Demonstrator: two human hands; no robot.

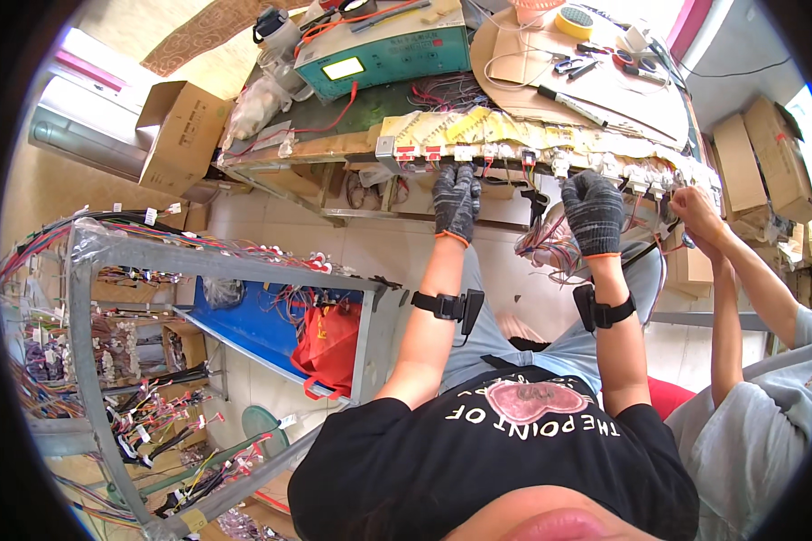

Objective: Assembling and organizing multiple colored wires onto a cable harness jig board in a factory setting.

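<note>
My left hand, in a dark grey knit glove, is at the front edge of the bench, its fingers closed just below a white connector. What its fingertips hold is hidden. My right hand, gloved alike, is closed against the same edge beside a row of white connectors. Its grip is hidden too. Between my hands a small dark connector with coloured wires sits on the edge. A bundle of thin coloured wires hangs by my right hand. Yellow and white tape covers the strip behind the connectors.
A teal tester with a lit display stands at the back. Cardboard bears a marker, scissors and tape. At right, a co-worker's hands work at the same edge. A metal rack with wire harnesses and a red bag stands left.
</note>
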